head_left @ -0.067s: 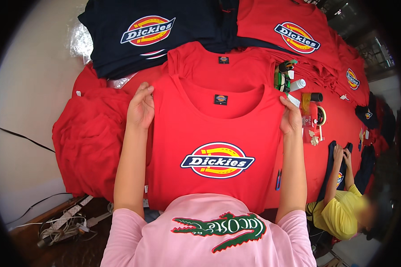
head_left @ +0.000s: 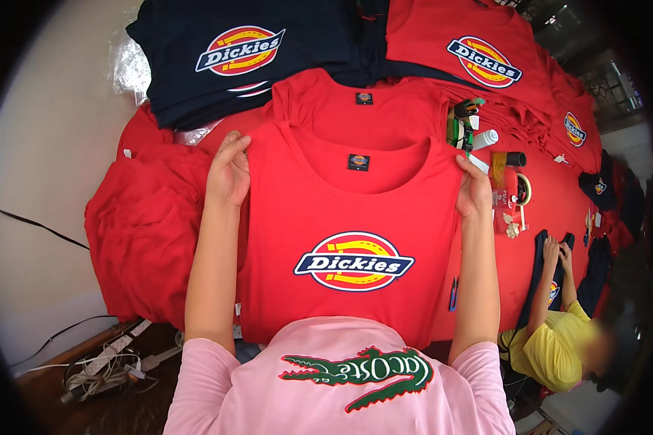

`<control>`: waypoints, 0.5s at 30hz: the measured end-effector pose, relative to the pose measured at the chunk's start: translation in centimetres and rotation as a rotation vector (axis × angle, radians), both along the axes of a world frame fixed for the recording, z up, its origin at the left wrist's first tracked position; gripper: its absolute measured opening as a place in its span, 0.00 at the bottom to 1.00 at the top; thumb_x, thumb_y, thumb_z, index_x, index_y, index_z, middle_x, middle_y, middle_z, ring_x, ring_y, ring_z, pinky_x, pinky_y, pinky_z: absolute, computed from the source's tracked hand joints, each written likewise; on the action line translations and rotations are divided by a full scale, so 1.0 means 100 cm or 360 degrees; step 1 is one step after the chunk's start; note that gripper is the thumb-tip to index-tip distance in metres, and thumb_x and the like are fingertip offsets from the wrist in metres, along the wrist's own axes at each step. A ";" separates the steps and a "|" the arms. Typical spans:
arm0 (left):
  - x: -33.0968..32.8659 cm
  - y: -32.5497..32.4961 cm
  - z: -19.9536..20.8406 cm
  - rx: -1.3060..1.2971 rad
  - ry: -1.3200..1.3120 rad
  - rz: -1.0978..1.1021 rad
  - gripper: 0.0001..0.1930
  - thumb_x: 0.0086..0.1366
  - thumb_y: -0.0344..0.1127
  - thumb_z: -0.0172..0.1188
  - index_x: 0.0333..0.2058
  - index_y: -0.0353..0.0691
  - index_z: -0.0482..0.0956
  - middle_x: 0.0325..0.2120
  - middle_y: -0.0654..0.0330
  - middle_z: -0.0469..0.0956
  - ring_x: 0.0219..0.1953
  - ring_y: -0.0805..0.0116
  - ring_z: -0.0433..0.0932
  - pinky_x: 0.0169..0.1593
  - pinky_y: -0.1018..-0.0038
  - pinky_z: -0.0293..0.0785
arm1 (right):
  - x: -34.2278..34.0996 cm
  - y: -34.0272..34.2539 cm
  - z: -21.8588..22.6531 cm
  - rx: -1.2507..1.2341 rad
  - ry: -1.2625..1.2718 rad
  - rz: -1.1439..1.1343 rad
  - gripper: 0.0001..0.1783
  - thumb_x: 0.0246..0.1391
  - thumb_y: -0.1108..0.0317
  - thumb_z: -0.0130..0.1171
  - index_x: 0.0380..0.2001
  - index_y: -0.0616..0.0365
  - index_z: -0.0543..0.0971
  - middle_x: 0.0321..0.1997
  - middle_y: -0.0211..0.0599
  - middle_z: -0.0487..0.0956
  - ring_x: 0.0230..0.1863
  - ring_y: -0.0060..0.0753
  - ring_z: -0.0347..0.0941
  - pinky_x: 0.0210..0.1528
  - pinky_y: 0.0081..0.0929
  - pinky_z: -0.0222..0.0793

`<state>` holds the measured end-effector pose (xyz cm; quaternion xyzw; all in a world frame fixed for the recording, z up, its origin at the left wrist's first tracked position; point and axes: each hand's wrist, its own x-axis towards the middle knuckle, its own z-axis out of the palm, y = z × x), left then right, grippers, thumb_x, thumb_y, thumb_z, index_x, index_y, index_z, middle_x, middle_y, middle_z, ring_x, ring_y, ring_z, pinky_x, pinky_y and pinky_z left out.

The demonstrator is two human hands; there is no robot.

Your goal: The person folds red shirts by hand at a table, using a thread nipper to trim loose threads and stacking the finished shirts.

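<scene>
A red shirt (head_left: 341,214) with a wide scooped neckline and an oval printed emblem on its chest is spread in front of me. My left hand (head_left: 230,169) grips its left shoulder edge, thumb and fingers closed on the cloth. At the right shoulder edge, my right hand (head_left: 474,186) pinches the fabric the same way. A small dark label sits inside the back of the neck. Just beyond lies another red shirt (head_left: 406,112), partly covered by the held one.
Dark navy shirts (head_left: 174,80) are stacked at the far left, red shirts (head_left: 435,36) at the far right. Crumpled red cloth (head_left: 145,225) heaps at left. Tape rolls (head_left: 524,188) and a blue cutter (head_left: 453,293) lie right. A co-worker in yellow (head_left: 551,348) handles a dark garment.
</scene>
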<state>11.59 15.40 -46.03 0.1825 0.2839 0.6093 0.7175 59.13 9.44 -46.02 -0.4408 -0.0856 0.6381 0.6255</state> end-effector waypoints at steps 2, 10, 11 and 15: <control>0.000 0.019 0.000 -0.0026 0.0167 0.0168 0.10 0.68 0.22 0.64 0.37 0.47 0.74 0.35 0.65 0.81 0.44 0.71 0.83 0.53 0.71 0.83 | 0.019 0.010 -0.008 0.0124 -0.0027 -0.0025 0.17 0.63 0.76 0.62 0.54 0.63 0.77 0.53 0.45 0.84 0.57 0.41 0.81 0.66 0.40 0.75; -0.006 0.038 -0.051 0.0052 0.0549 -0.0007 0.09 0.69 0.23 0.64 0.40 0.47 0.76 0.37 0.62 0.84 0.40 0.69 0.84 0.49 0.69 0.83 | 0.004 0.035 -0.016 0.0182 -0.0403 0.0288 0.22 0.65 0.74 0.59 0.61 0.63 0.73 0.58 0.39 0.79 0.59 0.34 0.78 0.66 0.36 0.73; -0.006 0.037 -0.066 -0.0055 0.0614 -0.0028 0.09 0.69 0.24 0.65 0.43 0.46 0.79 0.40 0.61 0.85 0.42 0.68 0.85 0.51 0.69 0.82 | 0.001 0.034 -0.026 0.0067 -0.0418 0.0315 0.25 0.65 0.74 0.60 0.64 0.62 0.70 0.61 0.40 0.77 0.58 0.35 0.78 0.66 0.35 0.72; -0.026 0.022 -0.102 -0.0479 0.0540 -0.0121 0.11 0.70 0.30 0.66 0.49 0.41 0.78 0.45 0.59 0.85 0.47 0.66 0.84 0.56 0.68 0.80 | 0.001 0.022 -0.051 0.0032 -0.0575 0.0179 0.27 0.65 0.71 0.61 0.65 0.57 0.69 0.58 0.35 0.78 0.55 0.32 0.77 0.64 0.34 0.72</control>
